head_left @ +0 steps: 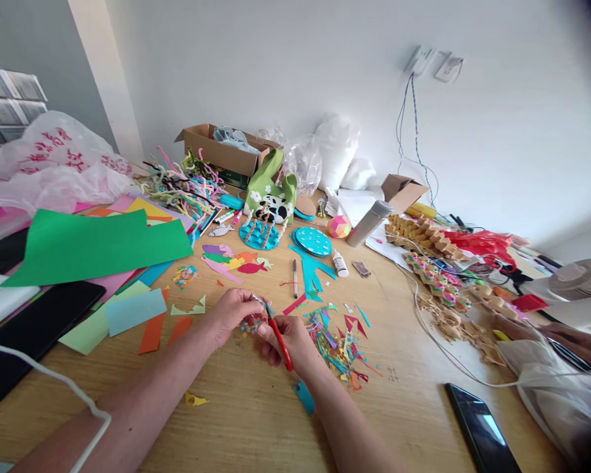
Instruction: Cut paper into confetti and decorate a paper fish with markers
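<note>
My right hand [295, 338] is closed around red-handled scissors [281, 343], whose blades point up and left toward my left hand [234, 314]. My left fingers pinch a small, pale piece of paper [259, 300] close to the blades; its shape is hard to make out. Just below both hands lie tiny coloured paper bits [249, 324], partly hidden by the fingers. Another little heap of coloured bits [184, 276] rests farther left, near colourful paper fish [239, 261]. Right of my right hand spreads a pile of paper scraps [339, 348].
Green paper [98, 246] and other coloured sheets cover the left side. A grey bottle [369, 223], pen [295, 279] and blue discs [312, 242] stand or lie beyond my hands. At right are a phone [480, 427], a white cable [438, 345] and another person's hand [578, 341].
</note>
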Demonstrator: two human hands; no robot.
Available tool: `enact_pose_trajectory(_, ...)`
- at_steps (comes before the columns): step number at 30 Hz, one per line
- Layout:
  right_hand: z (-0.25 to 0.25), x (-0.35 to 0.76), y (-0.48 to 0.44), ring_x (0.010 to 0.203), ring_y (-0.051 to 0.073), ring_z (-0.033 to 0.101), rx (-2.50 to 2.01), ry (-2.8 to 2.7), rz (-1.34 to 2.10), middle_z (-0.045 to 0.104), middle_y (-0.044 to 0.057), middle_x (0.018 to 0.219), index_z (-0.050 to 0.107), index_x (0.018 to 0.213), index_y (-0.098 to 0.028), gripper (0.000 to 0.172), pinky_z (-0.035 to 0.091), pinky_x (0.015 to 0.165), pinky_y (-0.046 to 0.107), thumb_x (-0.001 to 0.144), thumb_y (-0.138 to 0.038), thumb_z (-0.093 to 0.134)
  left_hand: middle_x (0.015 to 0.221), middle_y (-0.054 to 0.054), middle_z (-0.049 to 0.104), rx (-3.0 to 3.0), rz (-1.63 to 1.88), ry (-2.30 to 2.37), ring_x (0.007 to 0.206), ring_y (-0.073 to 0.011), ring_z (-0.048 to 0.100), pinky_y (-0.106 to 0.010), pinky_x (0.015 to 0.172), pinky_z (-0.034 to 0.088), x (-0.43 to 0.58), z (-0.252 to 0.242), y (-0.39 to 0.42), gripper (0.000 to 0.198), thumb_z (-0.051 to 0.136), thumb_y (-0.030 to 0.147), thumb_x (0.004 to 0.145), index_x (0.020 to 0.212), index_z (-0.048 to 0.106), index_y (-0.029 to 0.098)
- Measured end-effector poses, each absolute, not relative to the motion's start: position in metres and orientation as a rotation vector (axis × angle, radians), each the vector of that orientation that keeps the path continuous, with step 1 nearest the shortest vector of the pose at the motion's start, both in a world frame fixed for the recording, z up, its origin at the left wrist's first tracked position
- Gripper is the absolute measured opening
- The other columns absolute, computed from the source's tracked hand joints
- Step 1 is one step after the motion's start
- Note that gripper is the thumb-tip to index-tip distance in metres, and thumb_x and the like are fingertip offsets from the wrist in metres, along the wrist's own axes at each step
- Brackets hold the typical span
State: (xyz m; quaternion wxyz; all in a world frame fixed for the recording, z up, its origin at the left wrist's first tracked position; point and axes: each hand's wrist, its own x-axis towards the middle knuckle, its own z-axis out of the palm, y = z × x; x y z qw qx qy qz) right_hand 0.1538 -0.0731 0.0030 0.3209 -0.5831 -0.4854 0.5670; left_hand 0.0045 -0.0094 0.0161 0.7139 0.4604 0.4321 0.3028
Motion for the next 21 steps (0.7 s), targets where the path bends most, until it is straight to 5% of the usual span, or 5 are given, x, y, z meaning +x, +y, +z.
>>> enact_pose_trajectory(21, 0.0043, 0.1537, -0.0725, 0.034, 0.01, 0.051, -1.536, -1.29, 1.474, 0.058, 0.001, 0.046, 0.051, 0.058, -0.017, 0.056, 0.034, 0.033, 0.019, 0.062, -0.069, 0.072, 0.059, 0.0, 0.063, 1.038, 0.671, 0.977, 0.05, -0.009, 0.047, -0.023, 0.049, 0.028, 0.0039, 0.0202, -0.0106, 0.019, 0.069, 0.032, 0.052, 0.062, 0.064, 0.016)
